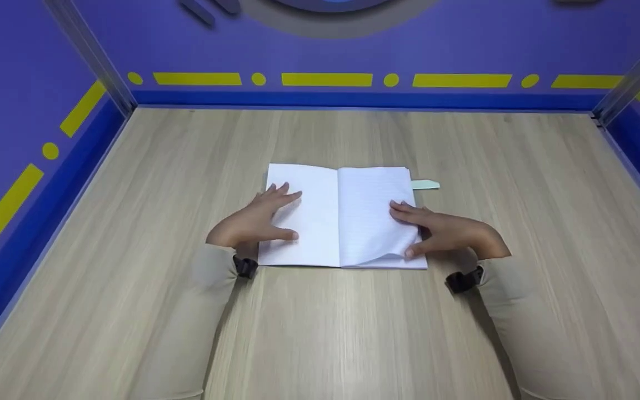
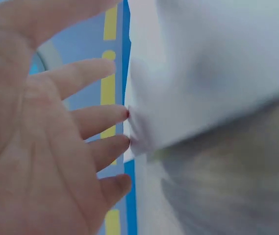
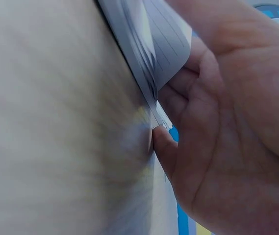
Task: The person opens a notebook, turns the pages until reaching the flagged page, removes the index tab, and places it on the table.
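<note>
An open notebook (image 1: 311,222) lies on the table, with a plain-looking left page and a lined right page (image 1: 373,194). My left hand (image 1: 259,219) rests at the left page's outer side, fingers spread and fairly straight. In the left wrist view, some fingertips (image 2: 122,113) touch that page's edge. At the right side, my right hand (image 1: 436,230) holds the lined page between thumb and fingers, its lower corner curled up off the sheets beneath. The right wrist view shows the bent leaf (image 3: 168,44) beside the palm, fingers partly hidden behind it.
A pale green tab (image 1: 425,184) sticks out from the notebook's upper right edge. Wood-grain tabletop (image 1: 320,328) surrounds the notebook. Blue panels (image 1: 320,55) with yellow marks stand at the back and both sides. Dark straps with small devices (image 1: 464,280) sit on the wrists.
</note>
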`<state>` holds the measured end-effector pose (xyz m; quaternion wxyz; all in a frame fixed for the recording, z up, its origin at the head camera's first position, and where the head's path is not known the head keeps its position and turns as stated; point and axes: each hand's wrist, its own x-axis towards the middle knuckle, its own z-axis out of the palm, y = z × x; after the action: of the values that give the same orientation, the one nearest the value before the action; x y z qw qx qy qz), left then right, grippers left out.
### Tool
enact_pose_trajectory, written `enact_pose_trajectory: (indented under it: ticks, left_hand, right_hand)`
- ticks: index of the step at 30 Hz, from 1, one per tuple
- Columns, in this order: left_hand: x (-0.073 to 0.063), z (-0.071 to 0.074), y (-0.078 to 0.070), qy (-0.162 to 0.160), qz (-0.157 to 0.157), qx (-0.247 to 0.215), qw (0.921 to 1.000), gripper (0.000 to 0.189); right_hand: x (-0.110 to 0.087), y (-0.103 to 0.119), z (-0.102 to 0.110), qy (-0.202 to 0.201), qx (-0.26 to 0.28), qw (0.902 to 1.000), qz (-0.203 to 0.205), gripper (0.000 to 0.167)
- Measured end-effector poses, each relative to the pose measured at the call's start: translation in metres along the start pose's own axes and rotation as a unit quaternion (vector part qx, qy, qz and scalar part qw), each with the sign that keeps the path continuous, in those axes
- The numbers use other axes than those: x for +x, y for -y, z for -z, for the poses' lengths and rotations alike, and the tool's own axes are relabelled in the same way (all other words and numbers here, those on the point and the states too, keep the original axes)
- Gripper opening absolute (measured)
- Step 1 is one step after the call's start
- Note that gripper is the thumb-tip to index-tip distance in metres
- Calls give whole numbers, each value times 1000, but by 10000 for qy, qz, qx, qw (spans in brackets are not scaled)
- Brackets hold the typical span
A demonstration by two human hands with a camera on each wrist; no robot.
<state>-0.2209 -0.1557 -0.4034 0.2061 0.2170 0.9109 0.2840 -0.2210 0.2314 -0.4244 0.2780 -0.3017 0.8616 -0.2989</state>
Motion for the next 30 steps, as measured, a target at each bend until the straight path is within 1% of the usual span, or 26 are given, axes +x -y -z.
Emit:
enact_pose_trajectory:
  ticks: [3,7,9,12,14,17,20,23,27,30]
  left_hand:
    - [3,-5,-14,-348,-355,114,9987,80]
    - [5,-18,-34,-814,-896,219,9924,71]
    - [7,-25,-44,-1062,-1157,321,9871,67]
    - [10,-38,-60,-1455,-1569,581,9751,61]
    - [12,-46,-70,-1628,-1783,721,9677,58]
    - [15,-57,-82,-1717,-1919,894,9621,55]
    - [17,-66,-92,-1627,-1953,1123,9606,52]
    - [21,-74,-99,-1559,-2010,1459,9560,48]
    - [25,-80,-107,-1528,-2110,1853,9475,44]
    - [28,-83,-113,-1461,-2160,2004,9444,42]
  right_hand:
    - [0,-1,0,-21,13,10000,-47,93]
    - [0,-2,0,-42,53,10000,-66,92]
    - [0,-3,0,-50,65,9999,-68,91]
    - [0,-3,0,-73,73,9999,-80,91]
    - [0,-2,1,-89,67,9999,-109,90]
    - [1,-2,1,-114,-7,9999,-87,89]
    - [1,-2,0,-107,-66,9999,-28,88]
    - [1,-3,0,-115,-97,9999,62,86]
    - [0,-3,0,-152,-68,9998,134,85]
    - [0,-3,0,-155,-54,9997,154,84]
